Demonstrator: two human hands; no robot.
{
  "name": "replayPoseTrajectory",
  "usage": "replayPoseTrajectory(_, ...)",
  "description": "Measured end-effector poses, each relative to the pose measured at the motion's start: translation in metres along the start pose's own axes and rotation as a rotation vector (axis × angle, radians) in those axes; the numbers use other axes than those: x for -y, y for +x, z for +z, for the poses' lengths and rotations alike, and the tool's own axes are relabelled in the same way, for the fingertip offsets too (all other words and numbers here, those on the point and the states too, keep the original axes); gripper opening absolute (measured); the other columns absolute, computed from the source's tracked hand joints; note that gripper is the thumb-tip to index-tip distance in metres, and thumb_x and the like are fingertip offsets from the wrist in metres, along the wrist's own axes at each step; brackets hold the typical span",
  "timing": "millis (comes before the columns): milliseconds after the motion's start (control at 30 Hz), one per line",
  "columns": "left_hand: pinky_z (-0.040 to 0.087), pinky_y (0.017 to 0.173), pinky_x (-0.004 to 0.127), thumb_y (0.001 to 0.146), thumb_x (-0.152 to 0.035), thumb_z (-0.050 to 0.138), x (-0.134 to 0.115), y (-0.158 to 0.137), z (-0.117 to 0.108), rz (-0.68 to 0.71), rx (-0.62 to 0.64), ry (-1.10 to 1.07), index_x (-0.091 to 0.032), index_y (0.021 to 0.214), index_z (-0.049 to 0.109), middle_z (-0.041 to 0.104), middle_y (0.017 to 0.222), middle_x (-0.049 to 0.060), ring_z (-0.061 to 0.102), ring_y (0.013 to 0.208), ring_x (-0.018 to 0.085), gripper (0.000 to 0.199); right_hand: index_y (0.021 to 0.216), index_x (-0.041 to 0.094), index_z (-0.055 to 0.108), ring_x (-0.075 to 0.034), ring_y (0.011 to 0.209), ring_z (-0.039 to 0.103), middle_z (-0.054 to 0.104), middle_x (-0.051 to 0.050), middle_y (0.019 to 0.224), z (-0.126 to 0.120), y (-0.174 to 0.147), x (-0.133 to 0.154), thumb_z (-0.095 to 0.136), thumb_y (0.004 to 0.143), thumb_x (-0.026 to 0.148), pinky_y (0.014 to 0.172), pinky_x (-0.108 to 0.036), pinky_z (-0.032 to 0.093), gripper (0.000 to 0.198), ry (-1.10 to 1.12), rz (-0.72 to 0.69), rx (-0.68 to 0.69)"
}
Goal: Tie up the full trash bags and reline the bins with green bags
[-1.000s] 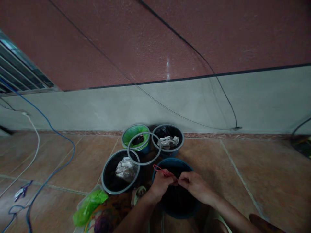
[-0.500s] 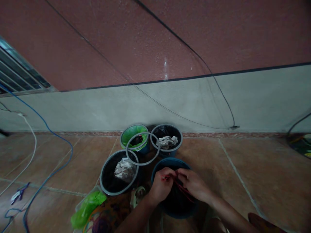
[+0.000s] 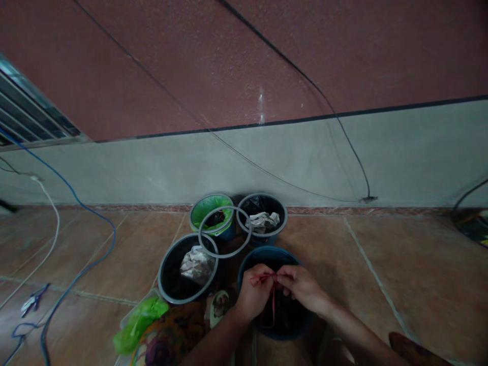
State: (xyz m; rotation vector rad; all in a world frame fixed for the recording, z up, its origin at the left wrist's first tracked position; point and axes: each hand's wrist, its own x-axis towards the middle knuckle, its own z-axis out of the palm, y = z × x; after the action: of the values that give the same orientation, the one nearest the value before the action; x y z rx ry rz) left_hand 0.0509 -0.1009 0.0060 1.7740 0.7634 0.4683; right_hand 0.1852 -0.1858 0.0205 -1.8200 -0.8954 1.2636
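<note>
While both hands (image 3: pixel 275 291) pinch red string (image 3: pixel 271 300) | grey ring (image 3: pixel 224 232) lies across bins behind

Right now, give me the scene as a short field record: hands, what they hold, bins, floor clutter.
left hand: pinching a red string over the blue bin
right hand: pinching the same string, fingertips meeting the left hand's
string: a loop hangs down into the bin
other bins: black-lined bin with crumpled paper; green-lined bin; far bin with paper
loose grey ring: rests across the bins' rims
floor clutter: green plastic bag, blue cable, white cable
backdrop: grey and red wall
</note>
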Motion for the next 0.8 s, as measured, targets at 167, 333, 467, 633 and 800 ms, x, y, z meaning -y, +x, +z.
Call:
replayPoseTrajectory(167,0.044,0.067,0.023,0.082,-0.012,0.047,0.009,0.001,-0.005,0.019,0.049,0.242,-0.02,0.072,0.067,0.067,0.074,0.001,0.06,0.07,0.012,0.023,0.074,0.021,0.058,-0.015,0.067,0.06,0.063,-0.002,0.069,-0.005,-0.001,-0.005,0.042,0.087,0.019,0.064,-0.027,0.039,0.02,-0.335,-0.049,-0.103)
replayPoseTrajectory(333,0.047,0.072,0.026,0.081,-0.013,0.047,0.028,0.003,-0.01,-0.074,0.078,0.494,-0.02,0.07,0.065,0.067,0.074,0.001,0.061,0.072,0.014,0.023,0.073,0.021,0.058,-0.017,0.074,0.059,0.066,-0.005,0.075,-0.013,-0.002,-0.017,0.04,0.085,0.013,0.069,-0.029,0.036,0.023,-0.588,-0.029,-0.142)
replayPoseTrajectory(467,0.05,0.094,0.033,0.081,-0.017,0.049,0.04,0.004,-0.011,-0.033,0.148,0.423,-0.02,0.11,0.067,0.07,0.111,0.008,0.065,0.101,0.019,0.034,0.074,0.021,0.057,-0.016,0.074,0.06,0.065,-0.002,0.073,-0.013,0.002,-0.025,0.041,0.087,0.019,0.067,-0.027,0.037,0.021,-0.478,-0.049,-0.114)
replayPoseTrajectory(633,0.05,0.099,0.041,0.068,-0.025,0.066,0.07,-0.001,-0.001,0.007,0.322,0.402,-0.019,0.128,0.059,0.065,0.126,0.014,0.062,0.113,0.029,0.06,0.074,0.022,0.059,-0.017,0.072,0.061,0.065,-0.002,0.072,-0.012,0.008,-0.029,0.043,0.088,0.025,0.066,-0.029,0.04,0.021,-0.428,-0.057,-0.075)
replayPoseTrajectory(800,0.052,0.075,0.037,0.08,-0.028,0.054,0.099,-0.006,0.011,0.087,0.268,0.52,-0.019,0.077,0.065,0.067,0.075,0.009,0.065,0.076,0.025,0.015,0.107,0.02,0.064,-0.022,0.096,0.066,0.071,-0.007,0.103,-0.009,0.01,-0.046,0.057,0.075,0.019,0.084,-0.034,0.047,0.033,-0.501,-0.087,-0.035)
